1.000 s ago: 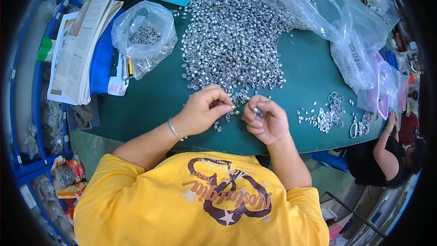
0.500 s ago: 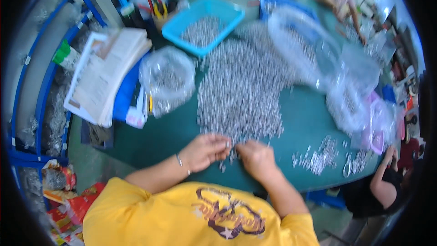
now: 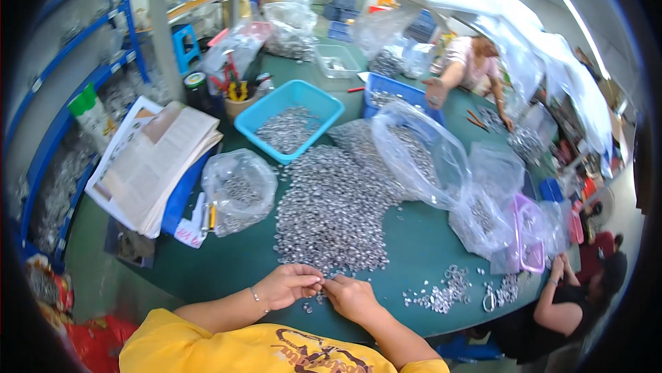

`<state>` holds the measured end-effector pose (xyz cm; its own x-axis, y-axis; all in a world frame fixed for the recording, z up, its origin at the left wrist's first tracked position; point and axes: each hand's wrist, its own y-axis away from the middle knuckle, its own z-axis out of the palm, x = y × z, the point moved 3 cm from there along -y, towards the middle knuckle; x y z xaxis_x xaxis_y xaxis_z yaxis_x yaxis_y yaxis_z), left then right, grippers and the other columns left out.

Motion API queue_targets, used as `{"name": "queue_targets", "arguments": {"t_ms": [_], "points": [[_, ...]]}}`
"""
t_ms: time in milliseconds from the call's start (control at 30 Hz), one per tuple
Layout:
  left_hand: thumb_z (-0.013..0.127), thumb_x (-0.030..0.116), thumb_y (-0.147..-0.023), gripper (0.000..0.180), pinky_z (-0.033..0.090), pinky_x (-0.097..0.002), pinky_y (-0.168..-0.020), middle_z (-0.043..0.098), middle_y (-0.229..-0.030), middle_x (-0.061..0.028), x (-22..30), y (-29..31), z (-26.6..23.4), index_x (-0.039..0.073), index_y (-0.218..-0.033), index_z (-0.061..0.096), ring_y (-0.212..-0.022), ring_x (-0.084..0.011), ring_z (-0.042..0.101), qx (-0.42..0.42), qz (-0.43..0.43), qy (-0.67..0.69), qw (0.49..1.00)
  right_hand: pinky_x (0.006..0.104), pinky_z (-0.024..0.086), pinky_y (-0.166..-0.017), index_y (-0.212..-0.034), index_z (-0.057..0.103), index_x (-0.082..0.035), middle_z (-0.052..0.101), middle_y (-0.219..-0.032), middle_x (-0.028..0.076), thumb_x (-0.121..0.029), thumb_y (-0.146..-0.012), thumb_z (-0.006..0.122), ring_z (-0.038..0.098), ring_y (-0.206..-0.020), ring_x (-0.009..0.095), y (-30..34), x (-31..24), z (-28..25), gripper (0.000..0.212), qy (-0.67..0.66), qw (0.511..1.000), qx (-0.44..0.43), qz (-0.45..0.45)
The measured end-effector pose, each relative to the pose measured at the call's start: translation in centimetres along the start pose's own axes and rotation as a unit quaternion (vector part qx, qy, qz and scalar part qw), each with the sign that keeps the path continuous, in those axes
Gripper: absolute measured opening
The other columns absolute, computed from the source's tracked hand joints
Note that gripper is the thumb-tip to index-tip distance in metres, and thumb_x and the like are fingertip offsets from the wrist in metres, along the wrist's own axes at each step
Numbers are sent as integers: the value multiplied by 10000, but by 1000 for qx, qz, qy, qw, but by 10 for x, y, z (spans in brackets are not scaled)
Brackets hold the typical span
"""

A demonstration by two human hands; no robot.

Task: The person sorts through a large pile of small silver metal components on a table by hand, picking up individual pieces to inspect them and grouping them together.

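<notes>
My left hand and my right hand meet at the near edge of a large pile of small silvery metal pieces. On the left hand, thumb and forefinger are pinched together, and a tiny light spot shows at their tips. The right hand's fingers are curled and closed, their tips almost touching the left ones. Whatever lies between the fingertips is too small to name. A few loose metal pieces lie on the green table just below the hands.
Beyond the pile stand a turquoise tray, a clear bag of pieces and a large open plastic bag. Newspapers are stacked at left. Small scissors lie beside pieces at right. Two co-workers sit across and at right.
The view has tilted up, showing more of the room's far side. My hands have come closer together at the pile's edge. The co-worker across now stretches out an open hand.
</notes>
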<state>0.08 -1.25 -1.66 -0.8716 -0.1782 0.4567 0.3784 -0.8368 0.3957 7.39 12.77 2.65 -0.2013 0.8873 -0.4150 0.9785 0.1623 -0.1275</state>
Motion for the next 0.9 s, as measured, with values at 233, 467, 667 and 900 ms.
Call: {"name": "queue_targets", "arguments": {"t_ms": [233, 467, 667, 900], "points": [[516, 27, -850, 135, 489, -279, -722, 614, -891, -110, 3, 4, 2, -18, -959, 581, -766, -172, 594, 0, 7, 7, 1000, 371, 480, -495, -844, 603, -89, 564, -692, 69, -130, -756, 572, 590, -593, 265, -1, 1, 5, 102, -26, 999, 27, -13], [511, 21, -842, 112, 484, -281, -700, 608, -871, -102, 4, 5, 1, -15, -924, 578, -757, -169, 586, 17, 19, 11, 1000, 364, 476, -519, -865, 567, -61, 576, -677, 87, -130, -775, 567, 592, -610, 271, -4, -2, 4, 113, -77, 996, 52, -11], [450, 73, -859, 166, 479, -306, -695, 598, -871, -117, 5, 4, 0, -21, -919, 573, -754, -195, 574, -18, 8, 40, 999, 287, 421, -543, -927, 473, -12, 527, -657, 92, -80, -835, 483, 521, -584, 145, -10, 8, -7, 115, -404, 895, 67, 177], [372, 180, -903, 282, 471, -349, -793, 563, -1020, -126, -3, -3, 34, -10, -1056, 513, -929, -224, 563, 2, -42, 104, 994, 324, 460, -686, -932, 481, -18, 543, -824, 119, 9, -791, 480, 561, -754, 237, -20, -22, -21, 144, -342, 922, 179, 7]]}}
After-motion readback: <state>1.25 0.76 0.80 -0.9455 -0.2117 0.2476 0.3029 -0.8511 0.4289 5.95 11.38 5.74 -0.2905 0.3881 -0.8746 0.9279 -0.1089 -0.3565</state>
